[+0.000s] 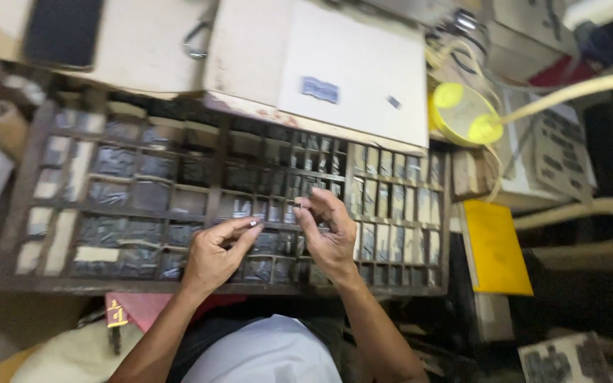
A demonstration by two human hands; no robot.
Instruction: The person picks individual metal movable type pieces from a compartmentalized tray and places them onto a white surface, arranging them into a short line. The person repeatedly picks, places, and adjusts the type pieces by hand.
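— Head view, then: what are the hands at?

— Both are over a wooden type case (30, 206), a dark tray split into many small compartments filled with grey metal sorts. The left hand (214, 255) has thumb and forefinger pinched together on a small metal piece (253, 223), held just above the middle compartments.

— And the other?

— The right hand (328, 234) is just beside it, fingers curled, fingertips (301, 207) closed on something tiny and dark. The frame is blurred, so it may be another sort, but I can't tell.

— Do the hands touch?

— Near, not touching.

— What lies around the case?

— A pale board (352, 71) overlaps its far edge, with a small blue-grey block (320, 89) on it. To the right sit a yellow roll of tape (462, 113) and a yellow booklet (494, 248). A red card (136, 308) pokes out under the near edge.
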